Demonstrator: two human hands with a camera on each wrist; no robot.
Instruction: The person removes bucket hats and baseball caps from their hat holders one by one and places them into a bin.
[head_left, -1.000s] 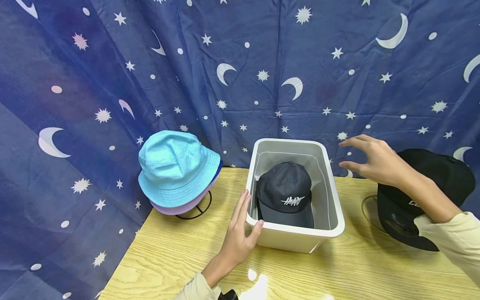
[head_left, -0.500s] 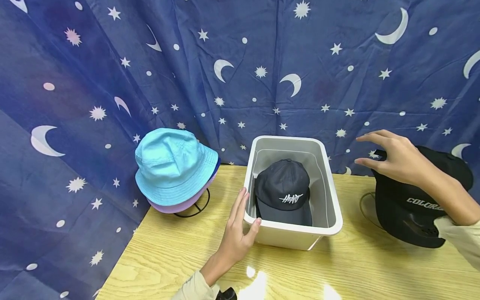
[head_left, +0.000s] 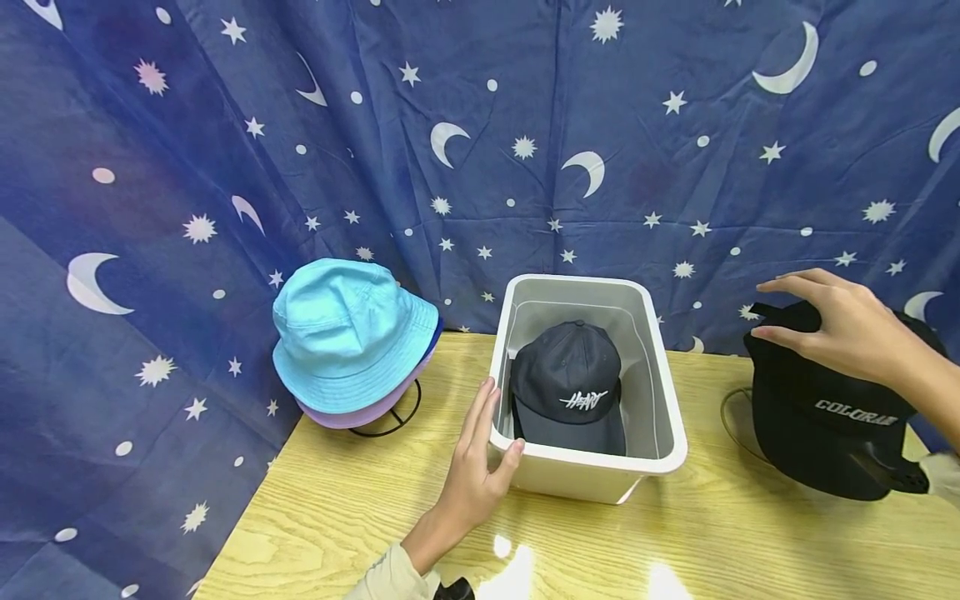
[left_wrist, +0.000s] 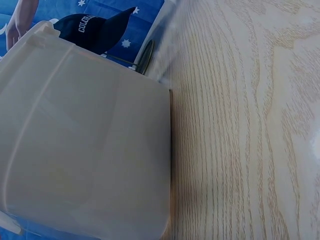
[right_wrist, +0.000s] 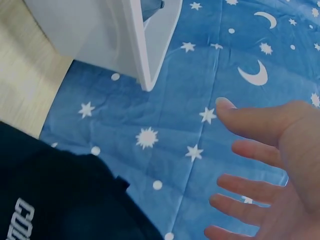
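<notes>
L hand [head_left: 476, 472] rests on near-left corner of bin [head_left: 570, 481], fingers straight, not gripping. R hand [head_left: 847, 333], empty w/ thumb & fingers apart, hovers well right of bin, near blk cap [head_left: 810, 433] on same side (wht lettering, partly legible). Dk HEART cap [head_left: 572, 367] sits inside bin, brim toward near wall. Lt blue bucket hat [head_left: 348, 333]: left of bin.

From head: looks forward and down on the whole bin [head_left: 570, 479]. From left wrist: faces its outer wall [left_wrist: 100, 130] closely, rolled sideways. From right wrist: faces starry curtain [right_wrist: 175, 125] past nearby black cap [right_wrist: 60, 190]. Shares bin, cap and curtain between wrist views.
</notes>
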